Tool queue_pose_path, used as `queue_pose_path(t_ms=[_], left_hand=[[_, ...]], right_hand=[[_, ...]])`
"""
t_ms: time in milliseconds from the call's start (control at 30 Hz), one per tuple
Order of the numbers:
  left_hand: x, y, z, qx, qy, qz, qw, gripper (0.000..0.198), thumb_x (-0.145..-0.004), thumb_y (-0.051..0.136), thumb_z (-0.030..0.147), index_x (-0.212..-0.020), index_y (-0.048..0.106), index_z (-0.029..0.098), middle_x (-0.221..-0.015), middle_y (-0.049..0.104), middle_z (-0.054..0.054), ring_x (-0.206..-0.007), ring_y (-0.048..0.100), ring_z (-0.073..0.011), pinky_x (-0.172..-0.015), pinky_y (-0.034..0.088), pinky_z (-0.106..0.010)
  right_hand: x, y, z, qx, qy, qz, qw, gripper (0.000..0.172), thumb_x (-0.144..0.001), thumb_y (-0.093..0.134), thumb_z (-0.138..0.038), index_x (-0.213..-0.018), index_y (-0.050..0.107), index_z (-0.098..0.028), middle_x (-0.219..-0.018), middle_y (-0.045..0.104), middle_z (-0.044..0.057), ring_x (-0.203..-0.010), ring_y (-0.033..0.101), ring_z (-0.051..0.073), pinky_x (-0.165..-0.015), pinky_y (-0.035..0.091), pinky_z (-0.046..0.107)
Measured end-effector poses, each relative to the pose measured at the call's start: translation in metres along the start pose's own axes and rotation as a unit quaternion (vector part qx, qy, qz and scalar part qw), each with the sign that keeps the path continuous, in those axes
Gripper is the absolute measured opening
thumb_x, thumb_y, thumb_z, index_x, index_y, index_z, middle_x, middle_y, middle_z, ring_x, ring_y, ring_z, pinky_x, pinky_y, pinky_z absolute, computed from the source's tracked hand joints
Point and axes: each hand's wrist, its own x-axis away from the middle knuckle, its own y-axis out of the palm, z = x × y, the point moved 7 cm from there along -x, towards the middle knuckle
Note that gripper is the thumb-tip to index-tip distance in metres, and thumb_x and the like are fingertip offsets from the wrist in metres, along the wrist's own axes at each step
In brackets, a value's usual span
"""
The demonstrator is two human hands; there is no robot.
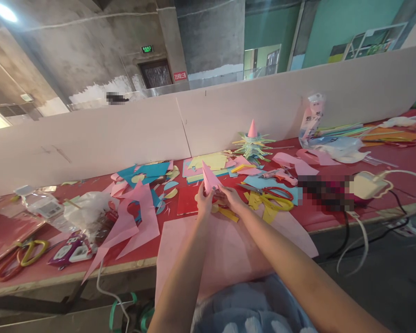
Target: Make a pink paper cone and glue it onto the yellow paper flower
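Observation:
My left hand [204, 200] and my right hand [229, 198] meet over the red table [319, 217], both pinching a small pink paper cone [209, 178] that points up and away. The left fingers grip its lower left side, the right fingers its base from the right. A large pink paper sheet [225, 249] lies under my forearms and hangs over the table's front edge. Yellow paper strips [229, 213] lie just beneath my hands.
Paper scraps in pink, blue and yellow cover the table. Yellow-handled scissors [275, 202] and red-handled scissors [279, 191] lie right of my hands, a glue gun [277, 174] behind them. A layered paper tree with a pink tip [252, 141] stands by the partition board [125, 134]. Cables hang at right.

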Motion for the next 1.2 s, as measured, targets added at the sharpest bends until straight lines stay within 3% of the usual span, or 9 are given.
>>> queue_pose_path(t_ms=[233,700,967,1200], left_hand=[[0.003,-0.003,0.009,0.003,0.000,0.001,1.000,0.058,-0.080,0.066,0.041,-0.132,0.049,0.021,-0.124,0.062,-0.009,-0.110,0.061,-0.0222,-0.089,0.051,-0.030],[0.004,-0.008,0.017,-0.048,0.011,0.036,0.998,0.052,-0.080,0.066,0.034,-0.127,0.051,0.019,-0.129,0.059,-0.011,-0.118,0.055,-0.0236,-0.096,0.047,-0.032],[0.008,-0.004,0.006,-0.017,-0.062,0.026,0.998,0.049,-0.089,0.051,0.046,-0.132,0.049,0.025,-0.131,0.058,-0.007,-0.121,0.055,-0.0225,-0.097,0.046,-0.031],[0.008,0.006,0.020,0.033,0.012,-0.010,0.999,0.055,-0.084,0.062,0.030,-0.135,0.045,0.021,-0.133,0.055,-0.011,-0.119,0.055,-0.0214,-0.098,0.047,-0.033]], right_hand=[[0.003,0.000,0.001,0.027,0.009,-0.002,1.000,0.034,-0.069,0.074,-0.048,-0.084,0.071,-0.018,-0.088,0.074,0.009,-0.083,0.070,0.022,-0.069,0.055,0.029],[0.011,0.008,-0.002,0.052,0.019,-0.030,0.998,0.032,-0.069,0.076,-0.042,-0.090,0.073,-0.019,-0.088,0.073,0.007,-0.079,0.069,0.019,-0.071,0.054,0.030],[0.001,0.002,0.003,0.034,-0.010,-0.020,0.999,0.029,-0.068,0.075,-0.044,-0.082,0.071,-0.019,-0.084,0.073,0.006,-0.078,0.068,0.018,-0.071,0.053,0.028],[0.002,0.000,-0.001,0.013,-0.018,-0.004,1.000,0.030,-0.067,0.076,-0.044,-0.084,0.069,-0.020,-0.084,0.072,0.005,-0.076,0.068,0.017,-0.063,0.052,0.026]])
